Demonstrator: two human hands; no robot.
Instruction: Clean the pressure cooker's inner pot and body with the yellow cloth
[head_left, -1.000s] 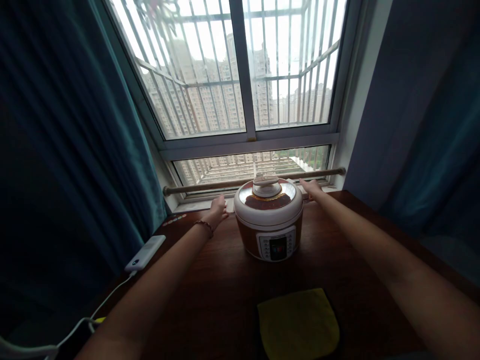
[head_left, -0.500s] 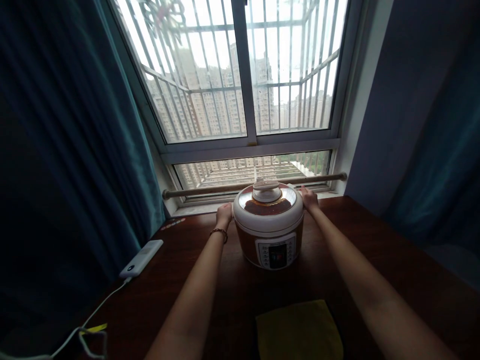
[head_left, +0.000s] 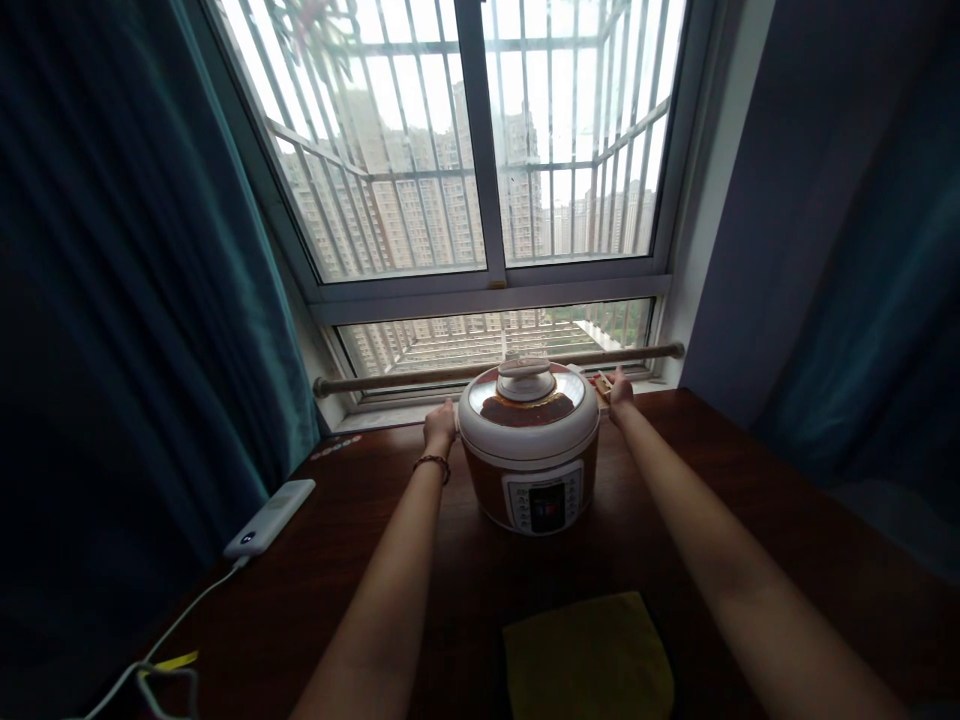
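A white and brown electric pressure cooker [head_left: 529, 450] stands upright on the dark wooden table, its lid on and its control panel facing me. My left hand [head_left: 439, 428] is closed at the cooker's left side, around the side handle, most of which is hidden. My right hand [head_left: 620, 393] is beside the right side, slightly apart from the body, with its fingers loosened. A small reddish-brown thing [head_left: 602, 384] shows between that hand and the cooker; I cannot make out what it is. A folded olive-yellow cloth [head_left: 589, 655] lies in front of the cooker.
A white power bank [head_left: 270, 518] with a white cable [head_left: 191, 605] lies on the table [head_left: 720, 490] at the left. Behind the cooker, a horizontal rail [head_left: 420, 378] crosses the barred window. Blue curtains [head_left: 217, 250] hang at both sides.
My right hand has moved a little to the right, away from the cooker's side, and its fingers have loosened. My left hand keeps its place on the cooker. The view has shifted slightly.
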